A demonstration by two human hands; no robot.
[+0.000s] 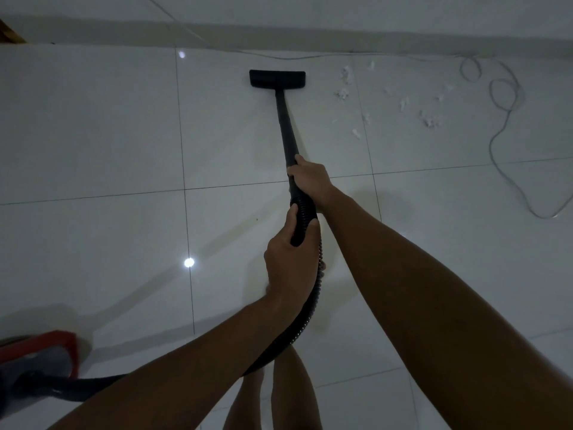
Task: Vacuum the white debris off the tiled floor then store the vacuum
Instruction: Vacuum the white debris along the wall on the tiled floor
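Black wand (286,128), black ribbed hose (305,321); white debris (344,94); glossy white tiles (93,125); red-grey vacuum body (46,355).

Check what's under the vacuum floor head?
The floor head sits flat on bare white tile; whatever lies beneath is covered. White debris is scattered to its right, apart from it.

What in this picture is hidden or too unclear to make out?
Head view only:
- Vacuum body: cut off by the left edge and dim; shape unclear.
- Hose: its lower stretch runs behind the left arm.
- Cord: leaves at the right edge; plug unseen.
- White debris: too small to identify.
- Nozzle: underside hidden, so suction cannot be judged.
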